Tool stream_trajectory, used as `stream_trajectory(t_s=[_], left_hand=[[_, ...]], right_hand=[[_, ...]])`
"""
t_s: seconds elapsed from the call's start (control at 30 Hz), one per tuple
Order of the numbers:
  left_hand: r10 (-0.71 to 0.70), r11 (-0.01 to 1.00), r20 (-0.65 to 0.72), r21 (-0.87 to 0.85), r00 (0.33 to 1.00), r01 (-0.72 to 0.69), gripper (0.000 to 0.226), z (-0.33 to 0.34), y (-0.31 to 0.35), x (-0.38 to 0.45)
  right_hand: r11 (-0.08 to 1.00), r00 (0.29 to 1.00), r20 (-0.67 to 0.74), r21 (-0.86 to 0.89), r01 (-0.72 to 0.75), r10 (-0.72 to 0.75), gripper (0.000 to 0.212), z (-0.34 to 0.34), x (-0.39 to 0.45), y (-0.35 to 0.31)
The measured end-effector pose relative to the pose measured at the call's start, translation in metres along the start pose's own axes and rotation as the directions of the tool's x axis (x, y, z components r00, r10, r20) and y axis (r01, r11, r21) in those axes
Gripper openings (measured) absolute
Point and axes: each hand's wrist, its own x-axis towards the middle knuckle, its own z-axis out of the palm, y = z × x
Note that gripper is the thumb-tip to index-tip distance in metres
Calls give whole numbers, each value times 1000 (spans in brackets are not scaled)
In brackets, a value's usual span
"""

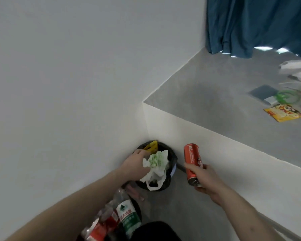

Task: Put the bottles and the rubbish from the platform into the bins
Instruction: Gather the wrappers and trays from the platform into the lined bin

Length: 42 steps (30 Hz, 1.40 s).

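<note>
White walls corner a black bin (172, 158) beside the platform (215, 108). Left hand (137, 164) grips crumpled wrappers (156, 162) over it; right hand (205, 180) clasps a red can (192, 158) alongside. Wrappers could snag the rim and spill; more rubbish (283, 113) waits above.

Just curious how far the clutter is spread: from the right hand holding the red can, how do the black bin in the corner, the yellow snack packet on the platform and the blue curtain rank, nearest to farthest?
From the right hand:
1. Black bin, just to its left in the corner.
2. Yellow snack packet, up on the platform to the right.
3. Blue curtain, at the platform's far end.
</note>
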Motion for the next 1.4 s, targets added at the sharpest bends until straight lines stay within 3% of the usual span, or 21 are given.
stream_trajectory(t_s=[0.23, 0.4, 0.57, 0.67, 0.83, 0.9, 1.03, 1.23, 1.4], left_hand=[[25, 991, -161, -128, 987, -46, 50, -47, -66, -149], [-44, 978, -213, -209, 976, -1, 40, -45, -120, -241], [-152, 958, -241, -274, 959, 83, 35, -17, -156, -300], [-189, 949, -237, -294, 953, 115, 38, 1, -164, -313], [-235, 922, -261, -366, 936, 129, 38, 21, -167, -311], [-239, 915, -282, -385, 929, 119, 39, 28, -168, -308], [-252, 892, -351, -445, 902, 76, 37, 37, -170, -302], [-299, 861, -402, -505, 865, 63, 34, 47, -172, -293], [-343, 842, -413, -533, 844, 81, 41, 54, -171, -284]], right_hand=[[994, 997, 15, -75, 77, -76, 45, 25, -54, -12], [976, 983, -41, -133, 172, -179, 47, 49, -92, -10], [916, 965, 42, -308, 258, -258, 49, 89, -131, -14], [836, 954, 134, -460, 299, -267, 54, 127, -143, -14], [716, 952, 267, -635, 292, -151, 55, 189, -143, 2], [703, 948, 279, -643, 304, -155, 64, 206, -136, 16], [657, 949, 291, -694, 297, -121, 62, 220, -121, 42], [510, 965, 246, -820, 260, -96, 67, 223, -97, 53], [534, 967, 254, -814, 227, -24, 69, 224, -84, 62]])
